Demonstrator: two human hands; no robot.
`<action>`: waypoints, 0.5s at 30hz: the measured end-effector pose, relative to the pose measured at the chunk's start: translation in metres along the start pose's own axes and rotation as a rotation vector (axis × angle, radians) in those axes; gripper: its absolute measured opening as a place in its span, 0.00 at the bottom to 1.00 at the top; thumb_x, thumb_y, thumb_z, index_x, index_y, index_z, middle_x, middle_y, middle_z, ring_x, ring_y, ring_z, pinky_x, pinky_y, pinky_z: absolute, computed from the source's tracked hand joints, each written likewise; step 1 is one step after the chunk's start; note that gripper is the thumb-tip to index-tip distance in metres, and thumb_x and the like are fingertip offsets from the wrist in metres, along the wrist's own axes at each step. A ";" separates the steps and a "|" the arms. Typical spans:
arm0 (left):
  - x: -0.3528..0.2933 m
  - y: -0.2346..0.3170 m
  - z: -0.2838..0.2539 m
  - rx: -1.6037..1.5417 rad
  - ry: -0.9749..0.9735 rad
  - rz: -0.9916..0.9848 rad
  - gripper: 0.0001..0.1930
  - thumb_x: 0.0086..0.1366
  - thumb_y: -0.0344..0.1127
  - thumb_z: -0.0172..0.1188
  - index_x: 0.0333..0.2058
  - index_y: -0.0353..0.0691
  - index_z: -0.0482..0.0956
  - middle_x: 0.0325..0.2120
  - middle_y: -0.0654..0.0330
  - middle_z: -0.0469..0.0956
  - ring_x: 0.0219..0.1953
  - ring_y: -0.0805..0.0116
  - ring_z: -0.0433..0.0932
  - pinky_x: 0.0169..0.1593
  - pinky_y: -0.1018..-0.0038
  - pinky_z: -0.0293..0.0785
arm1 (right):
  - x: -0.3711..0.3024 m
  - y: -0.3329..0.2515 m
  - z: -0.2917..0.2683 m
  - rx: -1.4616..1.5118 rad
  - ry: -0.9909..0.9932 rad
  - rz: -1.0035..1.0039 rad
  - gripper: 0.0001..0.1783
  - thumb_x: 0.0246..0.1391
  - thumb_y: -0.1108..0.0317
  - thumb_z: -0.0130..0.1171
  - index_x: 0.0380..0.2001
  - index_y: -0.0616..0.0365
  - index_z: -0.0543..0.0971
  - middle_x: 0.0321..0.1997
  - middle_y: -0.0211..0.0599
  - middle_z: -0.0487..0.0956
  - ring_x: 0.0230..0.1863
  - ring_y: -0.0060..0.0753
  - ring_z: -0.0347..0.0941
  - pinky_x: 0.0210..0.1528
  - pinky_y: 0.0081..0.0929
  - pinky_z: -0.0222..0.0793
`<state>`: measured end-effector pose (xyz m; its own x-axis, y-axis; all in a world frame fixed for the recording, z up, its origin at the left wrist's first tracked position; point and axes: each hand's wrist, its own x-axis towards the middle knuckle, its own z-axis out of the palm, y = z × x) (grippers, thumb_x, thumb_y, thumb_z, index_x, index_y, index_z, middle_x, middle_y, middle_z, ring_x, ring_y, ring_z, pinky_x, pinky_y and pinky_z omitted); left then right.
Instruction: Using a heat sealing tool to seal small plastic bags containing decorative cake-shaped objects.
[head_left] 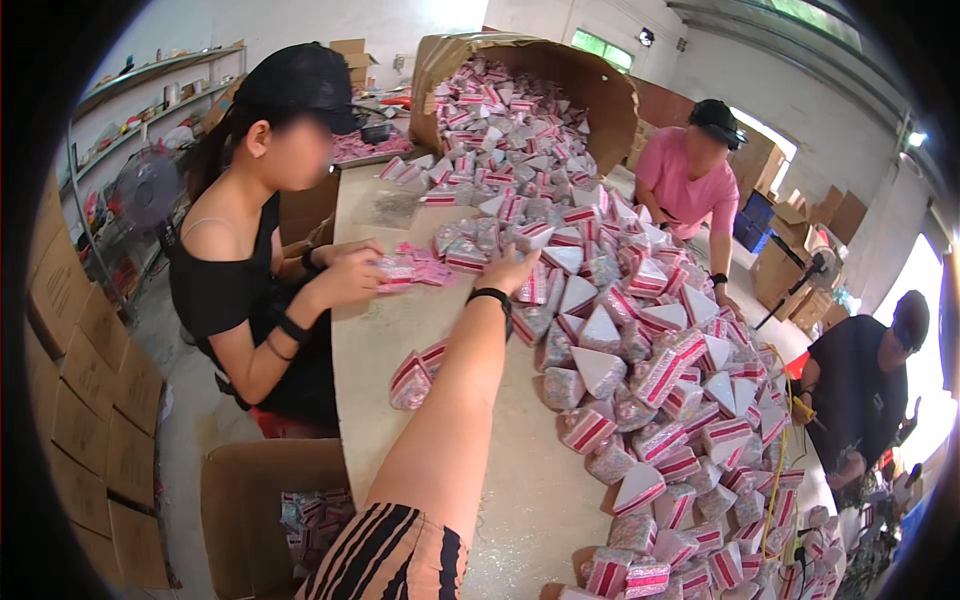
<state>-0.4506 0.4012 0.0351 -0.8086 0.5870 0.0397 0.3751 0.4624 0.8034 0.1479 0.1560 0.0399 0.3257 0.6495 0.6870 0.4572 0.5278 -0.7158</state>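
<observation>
My left hand (508, 270) reaches far across the table, a black band on its wrist. Its fingers close round a wedge-shaped cake-slice piece (533, 236) with a white top and pink stripes, at the left edge of the pile. A large pile of similar cake-slice pieces (655, 375), many in clear wrap, covers the table's right side. Two pieces (417, 376) lie apart from it, left of my forearm. My right hand is out of view.
The pale table (520, 450) runs away from me. A big tipped carton (440, 75) spills pieces at its far end. Below its left edge stands an open carton (270, 520) with pieces inside. A person (250, 230) at left handles pink pieces; two people stand at right.
</observation>
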 end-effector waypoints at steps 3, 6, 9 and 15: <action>0.016 -0.004 0.004 0.012 -0.034 0.022 0.48 0.54 0.74 0.47 0.67 0.52 0.52 0.68 0.51 0.50 0.67 0.47 0.54 0.65 0.48 0.52 | 0.005 0.005 0.001 -0.018 0.003 0.013 0.15 0.55 0.61 0.58 0.34 0.65 0.75 0.23 0.39 0.74 0.20 0.31 0.68 0.22 0.26 0.64; 0.028 -0.006 0.005 0.009 0.029 0.089 0.47 0.51 0.73 0.52 0.63 0.47 0.64 0.64 0.47 0.58 0.64 0.48 0.60 0.64 0.52 0.56 | 0.010 0.011 0.003 -0.031 0.001 0.034 0.15 0.55 0.61 0.58 0.34 0.65 0.75 0.23 0.39 0.74 0.20 0.31 0.68 0.22 0.26 0.64; 0.039 -0.006 0.010 0.073 -0.071 0.174 0.40 0.47 0.71 0.57 0.48 0.42 0.80 0.53 0.43 0.72 0.57 0.46 0.70 0.60 0.61 0.64 | 0.016 0.014 0.006 -0.043 -0.011 0.060 0.15 0.55 0.62 0.58 0.34 0.65 0.75 0.23 0.39 0.74 0.20 0.31 0.68 0.22 0.26 0.64; 0.041 0.000 0.020 0.128 -0.256 0.230 0.34 0.46 0.67 0.59 0.42 0.44 0.83 0.45 0.49 0.79 0.52 0.53 0.75 0.55 0.64 0.69 | 0.026 0.013 0.009 -0.028 -0.027 0.062 0.14 0.55 0.62 0.58 0.34 0.66 0.76 0.23 0.39 0.74 0.20 0.31 0.68 0.22 0.26 0.64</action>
<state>-0.4747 0.4389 0.0251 -0.5635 0.8247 0.0477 0.6002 0.3691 0.7096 0.1545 0.1848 0.0472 0.3320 0.6951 0.6376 0.4601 0.4708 -0.7528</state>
